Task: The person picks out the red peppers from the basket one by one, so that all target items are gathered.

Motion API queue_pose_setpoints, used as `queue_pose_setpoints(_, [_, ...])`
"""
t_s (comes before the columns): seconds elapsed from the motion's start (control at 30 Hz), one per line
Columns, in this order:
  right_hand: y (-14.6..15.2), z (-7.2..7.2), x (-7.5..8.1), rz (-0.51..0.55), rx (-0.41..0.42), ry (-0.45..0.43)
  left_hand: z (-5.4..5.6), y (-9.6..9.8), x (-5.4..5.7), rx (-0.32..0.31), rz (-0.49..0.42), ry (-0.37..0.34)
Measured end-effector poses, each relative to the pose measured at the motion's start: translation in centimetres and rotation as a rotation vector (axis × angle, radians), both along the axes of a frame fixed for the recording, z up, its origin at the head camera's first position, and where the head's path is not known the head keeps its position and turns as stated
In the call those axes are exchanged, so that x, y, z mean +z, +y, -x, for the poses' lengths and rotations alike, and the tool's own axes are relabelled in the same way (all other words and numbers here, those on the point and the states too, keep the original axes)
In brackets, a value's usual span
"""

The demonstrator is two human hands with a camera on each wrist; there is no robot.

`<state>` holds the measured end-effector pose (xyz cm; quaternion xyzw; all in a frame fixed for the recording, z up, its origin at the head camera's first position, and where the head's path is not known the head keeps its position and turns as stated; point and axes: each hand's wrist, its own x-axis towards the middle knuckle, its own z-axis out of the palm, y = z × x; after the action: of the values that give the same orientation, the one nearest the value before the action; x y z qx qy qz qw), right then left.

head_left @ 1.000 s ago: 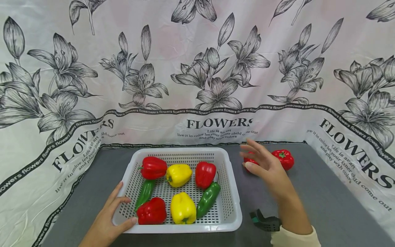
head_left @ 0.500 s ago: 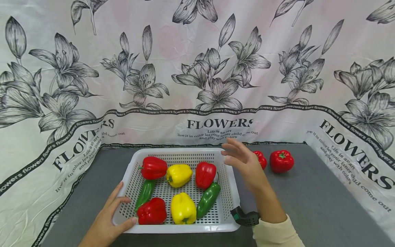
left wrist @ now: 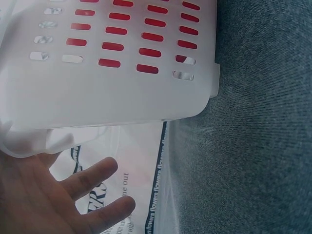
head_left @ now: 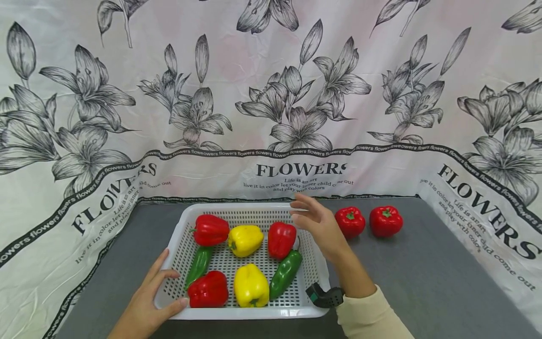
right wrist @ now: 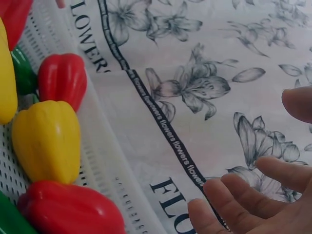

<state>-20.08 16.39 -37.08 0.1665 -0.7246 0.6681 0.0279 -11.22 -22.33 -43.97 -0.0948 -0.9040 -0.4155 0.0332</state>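
A white perforated basket (head_left: 254,311) holds red bell peppers (head_left: 211,230), yellow bell peppers (head_left: 251,285) and two long green peppers (head_left: 286,274). At its front left corner my left hand (head_left: 146,299) rests on the rim, thumb and one finger over the edge. In the left wrist view, two fingers (left wrist: 92,178) of that hand stretch outside the basket wall. My right hand (head_left: 318,230) hovers around the basket's right rim, fingers spread and slightly bent, holding nothing. The right wrist view shows those fingers (right wrist: 239,200) apart from the peppers.
Two more red bell peppers (head_left: 350,222) stand on the grey tabletop (head_left: 427,278) to the right of the basket. A white cloth printed with flowers (head_left: 296,94) hangs behind and down both sides. A black device (head_left: 323,296) sits on my right wrist.
My right hand has moved left, from in front of the loose red bell peppers to the basket's right side, uncovering both. The left hand and the basket stay put.
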Motion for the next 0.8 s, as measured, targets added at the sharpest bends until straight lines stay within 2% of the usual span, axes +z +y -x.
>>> queue_pose_setpoints(0.1, [-0.3,0.4,-0.2,-0.011,0.007,-0.032,0.1,0.1,0.0,-0.005,-0.015,-0.016])
queue_pose_setpoints(0.3, [-1.2,1.3,-0.4,-0.033,0.025,-0.103,0.0,-0.1,-0.2,-0.017,0.003,0.028])
queue_pose_setpoints(0.6, [-2.2,1.5,-0.8,-0.182,-0.061,-0.192,0.1,-0.1,-0.1,-0.023,0.004,0.031])
queue_pose_setpoints(0.8, [-2.6,1.6,-1.1,-0.25,-0.067,-0.235,0.0,-0.1,-0.2,-0.027,0.019,0.058])
